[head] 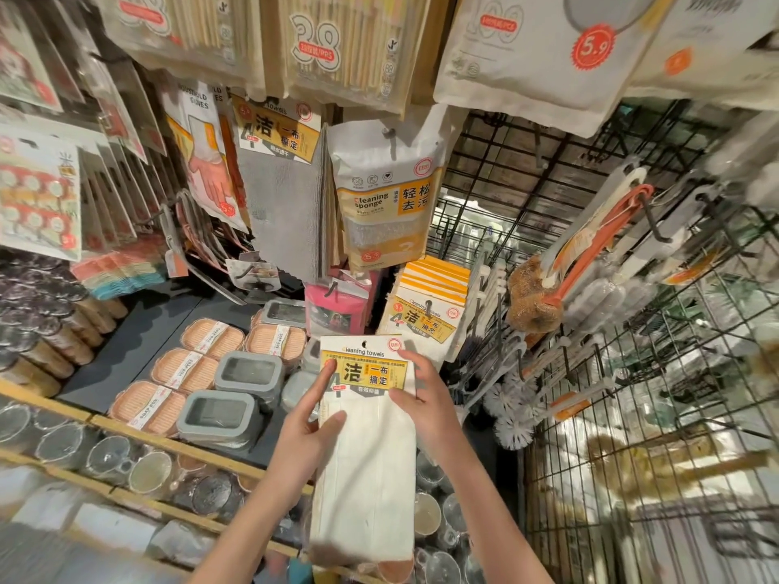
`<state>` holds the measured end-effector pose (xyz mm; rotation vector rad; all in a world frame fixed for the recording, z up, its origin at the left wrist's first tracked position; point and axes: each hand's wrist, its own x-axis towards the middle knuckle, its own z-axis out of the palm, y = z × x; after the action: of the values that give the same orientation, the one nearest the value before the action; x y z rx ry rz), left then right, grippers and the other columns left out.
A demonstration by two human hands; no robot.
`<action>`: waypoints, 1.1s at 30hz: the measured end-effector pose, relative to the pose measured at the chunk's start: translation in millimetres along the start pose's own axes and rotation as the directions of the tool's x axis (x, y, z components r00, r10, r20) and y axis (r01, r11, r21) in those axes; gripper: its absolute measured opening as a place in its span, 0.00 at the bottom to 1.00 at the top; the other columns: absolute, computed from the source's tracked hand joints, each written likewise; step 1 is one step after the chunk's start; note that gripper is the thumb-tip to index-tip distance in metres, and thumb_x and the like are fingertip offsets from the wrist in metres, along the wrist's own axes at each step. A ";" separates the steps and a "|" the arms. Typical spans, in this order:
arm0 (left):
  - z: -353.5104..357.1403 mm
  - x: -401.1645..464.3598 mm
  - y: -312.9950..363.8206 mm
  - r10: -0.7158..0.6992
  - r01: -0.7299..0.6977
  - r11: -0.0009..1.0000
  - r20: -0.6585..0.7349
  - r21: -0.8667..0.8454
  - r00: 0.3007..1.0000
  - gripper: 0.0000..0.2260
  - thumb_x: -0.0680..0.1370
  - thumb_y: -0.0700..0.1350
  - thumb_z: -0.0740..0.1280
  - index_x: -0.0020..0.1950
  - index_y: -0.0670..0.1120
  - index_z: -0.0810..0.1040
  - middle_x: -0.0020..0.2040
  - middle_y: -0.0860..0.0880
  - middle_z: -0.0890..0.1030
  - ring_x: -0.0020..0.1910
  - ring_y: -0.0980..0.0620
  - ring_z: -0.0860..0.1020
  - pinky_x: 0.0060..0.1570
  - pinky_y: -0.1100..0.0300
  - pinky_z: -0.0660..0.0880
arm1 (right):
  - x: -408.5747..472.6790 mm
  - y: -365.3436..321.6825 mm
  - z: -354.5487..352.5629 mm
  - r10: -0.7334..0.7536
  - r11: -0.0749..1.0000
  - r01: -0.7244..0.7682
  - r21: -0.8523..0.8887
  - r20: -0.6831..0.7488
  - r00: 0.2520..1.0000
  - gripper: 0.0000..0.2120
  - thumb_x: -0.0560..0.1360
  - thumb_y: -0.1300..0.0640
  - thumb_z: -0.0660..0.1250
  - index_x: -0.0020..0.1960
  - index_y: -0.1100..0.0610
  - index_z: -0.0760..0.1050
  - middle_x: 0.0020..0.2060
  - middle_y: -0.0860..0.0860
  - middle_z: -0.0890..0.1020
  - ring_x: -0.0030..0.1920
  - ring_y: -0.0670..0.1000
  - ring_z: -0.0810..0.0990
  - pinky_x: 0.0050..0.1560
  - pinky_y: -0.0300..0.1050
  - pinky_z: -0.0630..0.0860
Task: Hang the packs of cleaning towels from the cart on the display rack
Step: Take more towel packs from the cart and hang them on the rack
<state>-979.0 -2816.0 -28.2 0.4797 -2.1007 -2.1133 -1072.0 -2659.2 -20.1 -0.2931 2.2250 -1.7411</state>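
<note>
Towel pack (366, 448) held upright between left hand (310, 432), right hand (425, 398)

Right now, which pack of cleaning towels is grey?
The grey cleaning towels pack hanging high on the rack, left of the cleaning sponge pack. The held pack and the hooked stack are white.
</note>
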 end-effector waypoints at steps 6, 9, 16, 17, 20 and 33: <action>21.2 19.7 1.8 -0.006 0.005 1.000 0.069 0.023 0.998 0.30 0.78 0.30 0.63 0.71 0.58 0.67 0.67 0.67 0.69 0.70 0.64 0.63 0.61 0.75 0.66 | -0.5 2.9 -20.1 0.034 0.999 -0.037 -0.031 -0.099 0.994 0.16 0.74 0.68 0.65 0.58 0.53 0.75 0.58 0.47 0.78 0.57 0.50 0.77 0.55 0.39 0.74; 32.3 34.7 6.4 0.008 -0.013 0.999 0.108 0.041 0.994 0.30 0.78 0.30 0.63 0.70 0.61 0.66 0.67 0.66 0.68 0.68 0.69 0.63 0.61 0.77 0.66 | 5.1 4.0 -29.8 0.049 0.998 -0.053 -0.020 -0.172 0.984 0.17 0.74 0.67 0.65 0.61 0.54 0.74 0.60 0.52 0.77 0.60 0.53 0.75 0.61 0.54 0.72; 52.4 69.1 13.0 0.048 -0.064 0.994 0.182 0.084 0.982 0.30 0.79 0.31 0.62 0.69 0.63 0.64 0.67 0.71 0.65 0.69 0.71 0.61 0.58 0.82 0.60 | 23.6 6.3 -44.0 0.009 0.999 -0.021 -0.036 -0.306 0.952 0.17 0.75 0.65 0.66 0.59 0.50 0.75 0.60 0.50 0.76 0.60 0.49 0.73 0.59 0.45 0.72; 53.8 72.4 12.2 0.053 -0.068 0.994 0.183 0.081 0.982 0.31 0.78 0.31 0.62 0.70 0.63 0.63 0.67 0.70 0.64 0.69 0.70 0.60 0.59 0.82 0.60 | 26.1 6.6 -44.6 0.006 0.999 -0.018 -0.036 -0.311 0.950 0.17 0.75 0.65 0.66 0.59 0.48 0.75 0.60 0.49 0.76 0.60 0.48 0.73 0.58 0.42 0.71; 56.3 80.0 7.8 0.040 -0.052 0.997 0.177 0.064 0.983 0.31 0.78 0.29 0.62 0.71 0.60 0.64 0.68 0.68 0.64 0.70 0.67 0.62 0.56 0.82 0.62 | 32.7 9.6 -43.7 0.019 0.998 -0.038 -0.055 -0.316 0.949 0.18 0.75 0.65 0.65 0.57 0.45 0.73 0.60 0.49 0.75 0.61 0.47 0.72 0.58 0.40 0.69; 68.6 104.1 -5.1 -0.038 0.016 0.994 0.213 0.105 0.976 0.32 0.77 0.26 0.59 0.76 0.51 0.63 0.72 0.56 0.66 0.64 0.70 0.67 0.54 0.77 0.66 | 50.9 27.3 -44.1 0.107 0.992 -0.125 -0.028 -0.353 0.929 0.19 0.74 0.70 0.63 0.59 0.51 0.75 0.60 0.52 0.75 0.61 0.51 0.72 0.56 0.43 0.72</action>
<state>-1097.4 -2782.5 -48.5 0.3028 -2.3402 -2.1678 -1134.6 -2629.7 -42.4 0.1532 2.4733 -1.7893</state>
